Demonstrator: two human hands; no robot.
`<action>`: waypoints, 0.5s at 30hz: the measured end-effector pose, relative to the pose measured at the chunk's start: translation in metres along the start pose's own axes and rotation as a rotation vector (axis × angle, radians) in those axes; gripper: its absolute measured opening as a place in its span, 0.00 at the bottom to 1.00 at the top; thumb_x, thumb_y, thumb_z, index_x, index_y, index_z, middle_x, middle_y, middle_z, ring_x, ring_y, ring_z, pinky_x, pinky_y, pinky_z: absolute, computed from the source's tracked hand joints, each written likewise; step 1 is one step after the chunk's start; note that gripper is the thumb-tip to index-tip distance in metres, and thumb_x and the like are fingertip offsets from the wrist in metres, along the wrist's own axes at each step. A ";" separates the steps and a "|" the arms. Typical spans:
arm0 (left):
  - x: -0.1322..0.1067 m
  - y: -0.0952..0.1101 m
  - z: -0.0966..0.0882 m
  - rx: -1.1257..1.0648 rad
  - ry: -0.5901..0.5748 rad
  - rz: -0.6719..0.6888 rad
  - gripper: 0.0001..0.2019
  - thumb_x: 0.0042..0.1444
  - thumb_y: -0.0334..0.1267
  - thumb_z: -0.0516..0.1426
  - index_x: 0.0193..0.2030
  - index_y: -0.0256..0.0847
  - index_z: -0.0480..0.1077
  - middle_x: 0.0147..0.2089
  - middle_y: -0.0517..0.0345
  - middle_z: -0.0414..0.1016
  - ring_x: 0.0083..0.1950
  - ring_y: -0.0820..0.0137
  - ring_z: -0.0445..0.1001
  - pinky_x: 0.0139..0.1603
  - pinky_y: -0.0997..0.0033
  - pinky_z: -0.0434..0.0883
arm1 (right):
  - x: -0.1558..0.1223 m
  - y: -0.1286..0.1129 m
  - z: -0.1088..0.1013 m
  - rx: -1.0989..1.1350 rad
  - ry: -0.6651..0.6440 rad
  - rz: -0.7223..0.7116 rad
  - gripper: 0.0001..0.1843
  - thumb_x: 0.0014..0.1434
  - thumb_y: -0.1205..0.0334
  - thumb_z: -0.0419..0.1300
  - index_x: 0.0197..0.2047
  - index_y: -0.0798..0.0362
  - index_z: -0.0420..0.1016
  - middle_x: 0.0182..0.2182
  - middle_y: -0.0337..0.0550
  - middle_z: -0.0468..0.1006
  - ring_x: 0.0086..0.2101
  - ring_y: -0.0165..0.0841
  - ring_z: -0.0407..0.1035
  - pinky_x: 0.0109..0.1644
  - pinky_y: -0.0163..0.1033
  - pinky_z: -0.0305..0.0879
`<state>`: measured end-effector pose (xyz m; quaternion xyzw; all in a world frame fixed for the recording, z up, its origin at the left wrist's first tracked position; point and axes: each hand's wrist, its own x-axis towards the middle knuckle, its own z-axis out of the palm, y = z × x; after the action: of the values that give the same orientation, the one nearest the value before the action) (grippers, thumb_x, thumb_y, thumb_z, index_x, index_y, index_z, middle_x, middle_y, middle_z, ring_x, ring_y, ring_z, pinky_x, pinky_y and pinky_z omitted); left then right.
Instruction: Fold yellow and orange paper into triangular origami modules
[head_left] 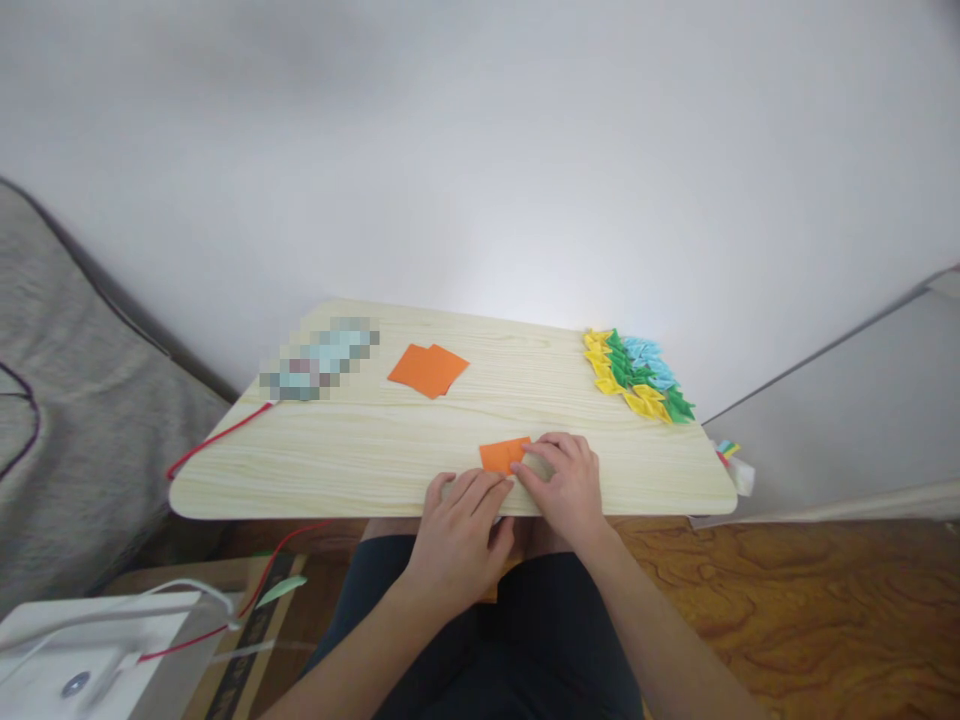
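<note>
A small orange paper piece (501,454) lies near the front edge of a light wooden table (375,450). My right hand (568,480) rests on the table with its fingers pressed together on the paper's right side. My left hand (463,520) sits at the table's front edge, fingers curled, fingertips touching the table just below the paper. Two more orange paper sheets (428,368) lie overlapped farther back in the middle.
A pile of several folded yellow, green and blue paper pieces (637,375) sits at the table's back right corner. A red cable (217,438) hangs off the left edge. A white device (90,650) stands low left. Grey fabric (67,420) fills the left side.
</note>
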<state>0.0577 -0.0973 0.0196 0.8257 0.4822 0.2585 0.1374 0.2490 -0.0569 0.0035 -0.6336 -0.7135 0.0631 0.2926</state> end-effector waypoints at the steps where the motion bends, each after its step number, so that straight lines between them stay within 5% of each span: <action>1: 0.003 -0.002 -0.003 -0.005 -0.006 0.012 0.17 0.63 0.35 0.60 0.58 0.44 0.75 0.59 0.49 0.80 0.61 0.55 0.75 0.65 0.47 0.61 | 0.003 0.000 0.000 0.003 -0.002 -0.009 0.11 0.60 0.51 0.72 0.46 0.42 0.85 0.47 0.43 0.82 0.50 0.45 0.70 0.54 0.50 0.64; 6: 0.028 -0.022 -0.017 -0.004 -0.024 0.065 0.15 0.63 0.42 0.62 0.55 0.46 0.76 0.57 0.52 0.80 0.60 0.57 0.74 0.64 0.51 0.64 | 0.026 0.004 0.008 0.028 -0.011 -0.064 0.11 0.59 0.54 0.72 0.46 0.42 0.85 0.47 0.43 0.83 0.49 0.45 0.72 0.54 0.51 0.66; 15: 0.070 -0.068 -0.019 0.050 0.001 0.047 0.18 0.59 0.34 0.60 0.57 0.43 0.75 0.59 0.51 0.79 0.62 0.58 0.71 0.67 0.53 0.64 | 0.056 0.011 0.029 0.064 -0.020 -0.134 0.10 0.62 0.55 0.69 0.46 0.45 0.84 0.49 0.46 0.83 0.51 0.46 0.72 0.58 0.54 0.65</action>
<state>0.0261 -0.0034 0.0237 0.8400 0.4688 0.2500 0.1103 0.2424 0.0059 -0.0063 -0.5742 -0.7547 0.0725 0.3090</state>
